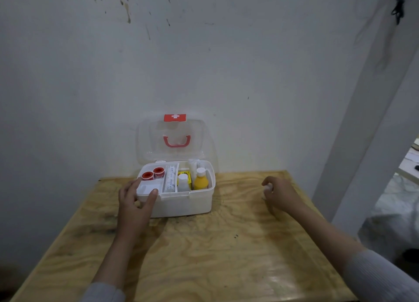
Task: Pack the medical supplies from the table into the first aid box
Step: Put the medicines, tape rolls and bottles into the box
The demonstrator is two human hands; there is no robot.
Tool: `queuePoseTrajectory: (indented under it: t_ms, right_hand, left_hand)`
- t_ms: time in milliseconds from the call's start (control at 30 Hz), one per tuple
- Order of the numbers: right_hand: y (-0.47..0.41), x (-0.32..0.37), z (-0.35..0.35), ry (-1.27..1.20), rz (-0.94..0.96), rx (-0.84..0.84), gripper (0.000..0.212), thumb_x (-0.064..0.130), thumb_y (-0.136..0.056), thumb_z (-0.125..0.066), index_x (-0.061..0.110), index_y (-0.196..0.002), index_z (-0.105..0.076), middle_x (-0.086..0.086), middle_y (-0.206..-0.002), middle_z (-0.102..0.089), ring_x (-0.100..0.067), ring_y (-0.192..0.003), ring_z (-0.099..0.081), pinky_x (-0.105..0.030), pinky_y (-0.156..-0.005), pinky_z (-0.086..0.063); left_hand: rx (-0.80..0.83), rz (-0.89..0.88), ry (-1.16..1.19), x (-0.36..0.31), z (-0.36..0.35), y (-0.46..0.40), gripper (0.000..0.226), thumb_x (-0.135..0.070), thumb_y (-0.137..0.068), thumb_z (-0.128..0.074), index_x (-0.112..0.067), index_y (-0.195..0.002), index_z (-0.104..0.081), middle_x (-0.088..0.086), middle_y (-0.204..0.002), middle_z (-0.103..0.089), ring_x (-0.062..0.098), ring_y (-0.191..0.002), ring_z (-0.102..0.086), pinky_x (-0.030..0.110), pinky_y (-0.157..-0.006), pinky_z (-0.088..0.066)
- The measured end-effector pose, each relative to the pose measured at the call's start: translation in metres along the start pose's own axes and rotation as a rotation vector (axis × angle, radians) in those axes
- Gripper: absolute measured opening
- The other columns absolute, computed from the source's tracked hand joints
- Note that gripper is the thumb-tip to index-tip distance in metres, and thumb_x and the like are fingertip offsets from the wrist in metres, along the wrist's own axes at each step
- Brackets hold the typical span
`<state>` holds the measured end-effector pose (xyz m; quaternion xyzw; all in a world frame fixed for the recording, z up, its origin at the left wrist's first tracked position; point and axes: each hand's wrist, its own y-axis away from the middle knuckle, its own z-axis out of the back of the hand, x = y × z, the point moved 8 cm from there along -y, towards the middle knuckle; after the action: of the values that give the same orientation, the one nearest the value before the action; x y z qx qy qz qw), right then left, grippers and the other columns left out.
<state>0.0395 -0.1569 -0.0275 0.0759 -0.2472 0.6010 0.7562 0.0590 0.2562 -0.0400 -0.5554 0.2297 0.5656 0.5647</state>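
Most supplies are already packed in the open first aid box (181, 202), steadied by the spread-fingered left hand (136, 202), while a small white item (267, 188) is enclosed by the right hand (280, 194), apparently last.

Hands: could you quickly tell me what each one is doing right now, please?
Left hand: open, resting on the first aid box.
Right hand: closed around a small white item.

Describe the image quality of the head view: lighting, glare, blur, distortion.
Head view: dim, flat light; soft glare on the plywood table near the right sleeve; wide-angle bending at the edges; the small white item in the right hand is blurred; print on the white bandage roll in the white first aid box is illegible.
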Motion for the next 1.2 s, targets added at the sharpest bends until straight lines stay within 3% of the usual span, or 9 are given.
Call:
queuePoseTrajectory:
  t_ms: [133,300,400,533,633,800,933,1067,1200]
  right_hand:
    - [0.005,0.047,0.018,-0.171,0.143,-0.077,0.009,0.009,-0.083,-0.056,0.017,-0.086,-0.059,0.002,-0.061,-0.055,-0.013,-0.051,-0.048,-0.02,-0.045,-0.032]
    - [0.012,0.127,0.046,-0.437,0.291,-0.186,0.016,0.01,-0.076,-0.067,0.021,-0.081,-0.056,-0.005,-0.088,-0.063,-0.019,-0.074,-0.062,-0.022,-0.06,-0.049]
    - [0.016,0.178,0.046,-0.542,0.36,-0.116,0.015,0.012,-0.075,-0.071,0.02,-0.08,-0.059,-0.004,-0.091,-0.065,-0.018,-0.074,-0.065,-0.021,-0.06,-0.05]
    - [0.022,0.246,0.019,-0.409,0.516,0.101,0.013,0.01,-0.074,-0.073,0.016,-0.082,-0.065,-0.004,-0.088,-0.067,-0.019,-0.08,-0.063,-0.027,-0.069,-0.054]
    - [0.025,0.281,-0.018,-0.253,0.588,0.235,0.013,0.008,-0.076,-0.073,0.006,-0.088,-0.069,-0.007,-0.088,-0.065,-0.018,-0.078,-0.059,-0.02,-0.065,-0.049]
    - [0.02,0.302,-0.06,-0.146,0.602,0.283,0.017,0.014,-0.082,-0.069,0.004,-0.096,-0.072,-0.012,-0.1,-0.071,-0.022,-0.086,-0.064,-0.027,-0.078,-0.053]
    - [0.0,0.299,-0.049,-0.158,0.578,0.17,0.022,0.019,-0.086,-0.064,0.009,-0.104,-0.071,-0.008,-0.113,-0.068,-0.021,-0.102,-0.062,-0.031,-0.091,-0.051]
    - [-0.033,0.286,0.002,-0.202,0.551,-0.142,0.035,0.015,-0.085,-0.059,0.007,-0.119,-0.059,-0.013,-0.124,-0.057,-0.028,-0.115,-0.052,-0.036,-0.096,-0.045]
    - [-0.072,0.278,0.026,0.044,0.464,-0.221,0.06,0.019,-0.084,-0.06,0.015,-0.14,-0.038,-0.011,-0.148,-0.038,-0.031,-0.135,-0.035,-0.051,-0.112,-0.028]
  left_hand:
    - [0.011,-0.005,0.005,0.001,0.001,-0.002,0.051,-0.032,-0.085,-0.062,-0.029,-0.134,-0.046,0.003,-0.143,-0.033,0.022,-0.123,-0.042,0.04,-0.092,-0.049]
    - [0.018,-0.009,0.014,0.001,-0.001,-0.001,0.051,-0.031,-0.085,-0.063,-0.028,-0.133,-0.046,0.002,-0.141,-0.034,0.02,-0.122,-0.042,0.034,-0.088,-0.05]
    - [0.029,-0.028,0.038,-0.002,-0.001,0.0,0.05,-0.032,-0.084,-0.064,-0.03,-0.131,-0.047,-0.004,-0.134,-0.035,0.019,-0.118,-0.044,0.034,-0.089,-0.049]
    - [0.032,-0.012,0.041,-0.001,0.0,0.0,0.052,-0.035,-0.083,-0.065,-0.03,-0.132,-0.047,-0.008,-0.133,-0.034,0.019,-0.12,-0.044,0.038,-0.094,-0.049]
    - [0.051,0.011,0.03,0.0,0.0,0.001,0.058,-0.041,-0.083,-0.064,-0.03,-0.136,-0.043,-0.003,-0.141,-0.032,0.019,-0.122,-0.043,0.039,-0.094,-0.049]
    - [0.07,0.027,0.03,0.002,0.0,0.001,0.064,-0.05,-0.08,-0.064,-0.033,-0.137,-0.04,-0.005,-0.144,-0.031,0.019,-0.123,-0.043,0.044,-0.095,-0.05]
    - [0.06,0.033,0.021,0.002,0.001,0.001,0.065,-0.045,-0.08,-0.065,-0.03,-0.138,-0.04,-0.006,-0.14,-0.031,0.021,-0.122,-0.044,0.045,-0.094,-0.051]
    - [0.042,0.018,0.011,0.001,0.002,0.0,0.062,-0.04,-0.081,-0.065,-0.027,-0.137,-0.042,-0.007,-0.136,-0.033,0.02,-0.12,-0.045,0.044,-0.094,-0.05]
    - [0.042,0.002,0.016,-0.001,0.002,-0.001,0.058,-0.037,-0.083,-0.064,-0.027,-0.136,-0.044,-0.003,-0.139,-0.033,0.017,-0.121,-0.044,0.033,-0.093,-0.049]
